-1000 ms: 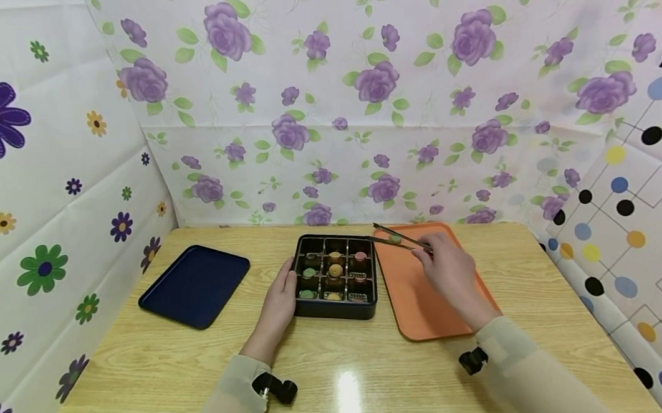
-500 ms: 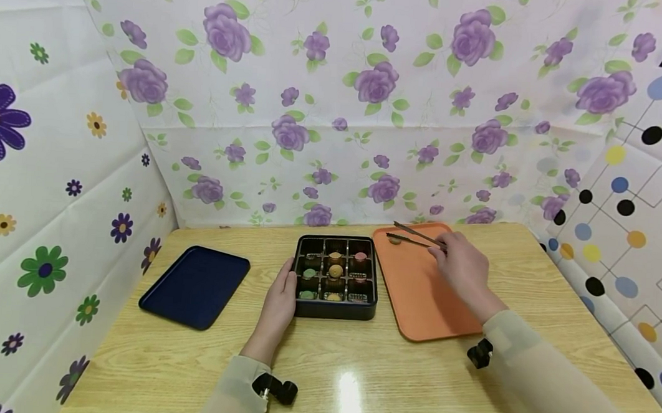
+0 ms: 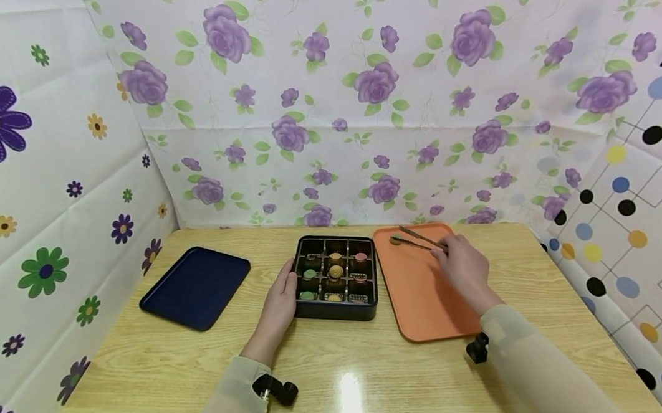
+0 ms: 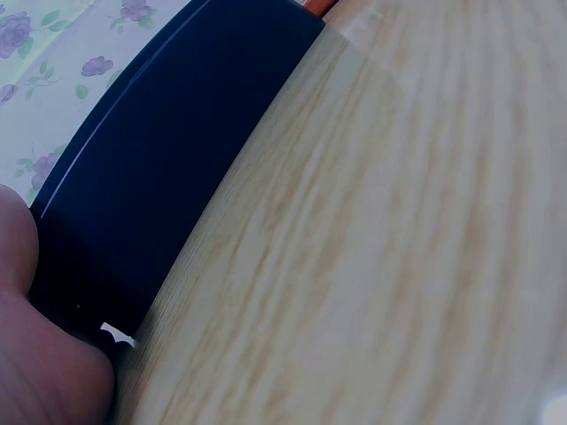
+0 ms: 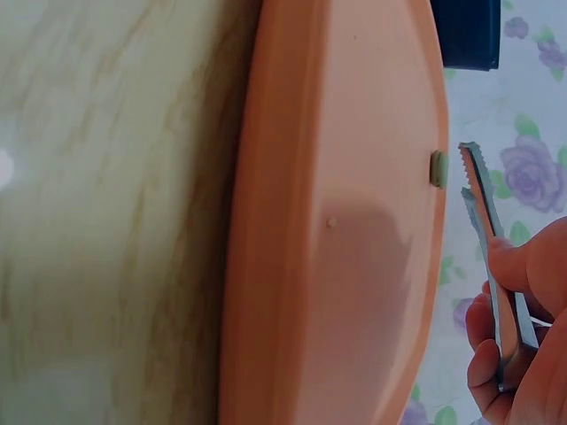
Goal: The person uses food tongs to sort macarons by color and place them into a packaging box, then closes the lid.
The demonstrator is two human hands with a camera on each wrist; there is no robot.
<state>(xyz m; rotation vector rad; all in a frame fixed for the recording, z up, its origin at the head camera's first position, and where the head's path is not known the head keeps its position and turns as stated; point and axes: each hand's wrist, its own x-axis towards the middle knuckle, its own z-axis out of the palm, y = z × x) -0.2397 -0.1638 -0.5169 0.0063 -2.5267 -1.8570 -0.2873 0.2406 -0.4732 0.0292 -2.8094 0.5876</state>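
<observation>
My right hand (image 3: 464, 266) grips a pair of metal tongs (image 3: 423, 237) with serrated tips, over the far end of the orange tray (image 3: 424, 299). The tongs' arms stand apart. One tip overlaps a small green macaron (image 5: 438, 168) on that tray in the head view; in the right wrist view the tips show beside it. My left hand (image 3: 278, 300) rests along the left side of a black box (image 3: 333, 311), fingers extended. The box is divided into small compartments, several with green, yellow-orange or pink macarons. The left wrist view shows the box's dark side wall (image 4: 177, 133).
A dark blue tray (image 3: 194, 287) lies at the left of the wooden table (image 3: 311, 367). Floral cloth (image 3: 334, 138) hangs behind the table, with patterned cloth at both sides. The orange tray lies close to the right of the box.
My right hand has moved right with the tongs, from beside the box's far right corner to the macaron on the orange tray. The left hand and box stay in place.
</observation>
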